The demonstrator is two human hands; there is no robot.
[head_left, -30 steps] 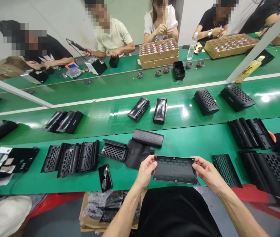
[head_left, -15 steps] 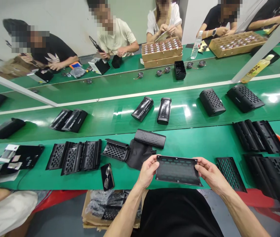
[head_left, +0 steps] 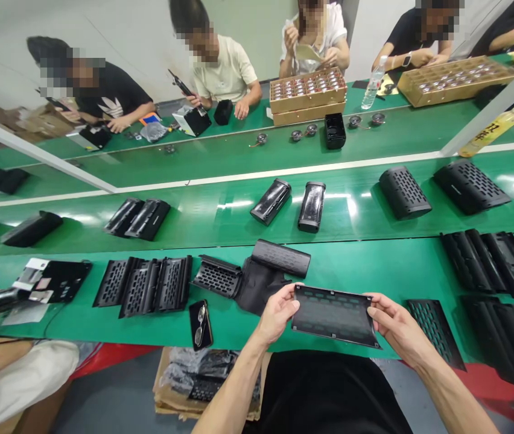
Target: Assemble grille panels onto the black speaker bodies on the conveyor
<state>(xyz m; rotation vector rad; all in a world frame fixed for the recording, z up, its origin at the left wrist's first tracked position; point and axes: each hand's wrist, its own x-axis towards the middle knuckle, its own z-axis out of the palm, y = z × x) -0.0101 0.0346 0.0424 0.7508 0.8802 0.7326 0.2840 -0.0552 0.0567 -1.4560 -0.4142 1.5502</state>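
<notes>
Between my two hands hangs a black speaker grille panel (head_left: 333, 316), rectangular, with rows of slots seen faintly through a dark mesh. My left hand (head_left: 279, 313) pinches its left end near the upper corner, thumb on the near face. At the opposite end, my right hand (head_left: 395, 319) grips the upper right corner between thumb and fingers. The panel is held just above the near edge of the green table. Left of it, a black cloth sheet (head_left: 257, 289) lies under a curved grille cover (head_left: 282, 258). Another slotted panel (head_left: 437, 328) rests to the right of my right hand.
Stacked grille covers (head_left: 143, 286) stand on the left, with more covers (head_left: 492, 262) on the right. A phone with glasses (head_left: 200, 325) lies near the edge. Black speaker housings (head_left: 311, 208) sit on the conveyor (head_left: 221, 211). Below is an open carton (head_left: 166, 407). Co-workers sit opposite and at left.
The whole view has shifted slightly, so things appear farther right. My hands still hold the panel, now tilted a little more. Opposite, a co-worker in white has raised one hand.
</notes>
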